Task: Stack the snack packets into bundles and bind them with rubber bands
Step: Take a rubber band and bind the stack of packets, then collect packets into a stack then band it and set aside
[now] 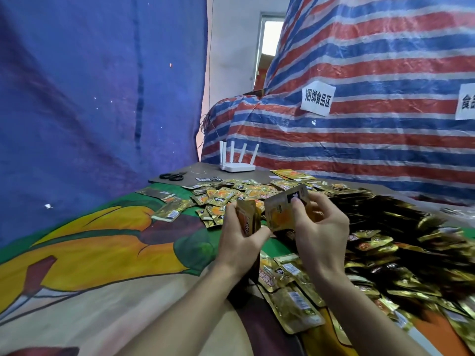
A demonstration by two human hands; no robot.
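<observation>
Striped red-white-blue tarp (359,73) fills the back right, a blue sheet (90,86) the left; below them the desk (102,253) under a colourful printed cloth carries a wide heap of gold snack packets (385,240) spreading right and toward the far edge. Near that far edge stand a white router (237,163) and black scissors (172,176). Left hand (237,242), fingers clamped on a small upright stack of packets (248,218); right hand (321,235), fingers pinching a single packet (281,209) just beside the stack.
</observation>
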